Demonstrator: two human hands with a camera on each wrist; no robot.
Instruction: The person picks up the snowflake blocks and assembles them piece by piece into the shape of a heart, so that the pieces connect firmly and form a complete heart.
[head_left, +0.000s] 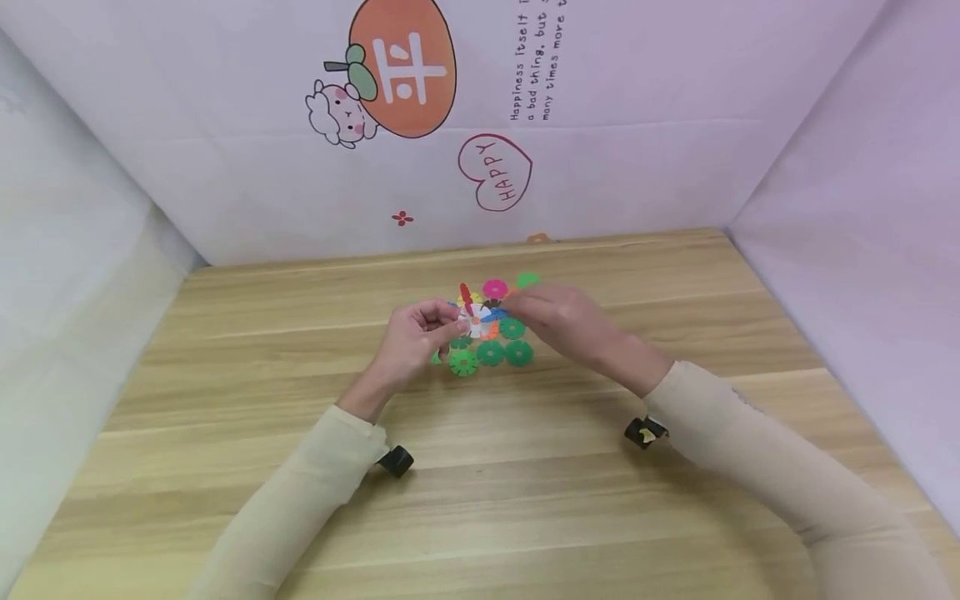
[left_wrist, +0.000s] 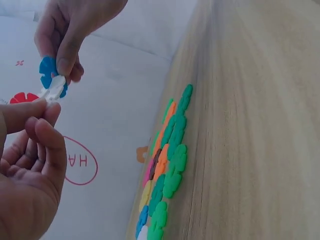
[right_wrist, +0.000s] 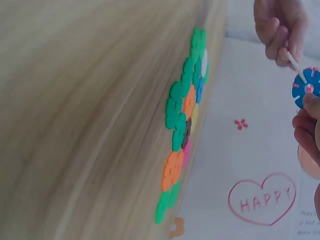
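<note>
My left hand (head_left: 408,340) pinches a white notched plastic disc (head_left: 476,321) between thumb and fingers, above the table. A red disc (head_left: 466,297) stands up from the white one, apparently slotted into it. From the other side my right hand (head_left: 564,321) pinches a blue notched disc (right_wrist: 300,92) by its edge. The blue disc meets the white one at an angle; in the right wrist view the white disc is edge-on at the blue one's rim. How deep their slots engage cannot be made out.
Beneath the hands several loose notched discs lie flat on the wooden table (head_left: 480,500), among them a dark green disc (head_left: 519,353), a light green disc (head_left: 463,362) and a pink disc (head_left: 495,289). A white printed backdrop (head_left: 637,167) rises behind the table's far edge.
</note>
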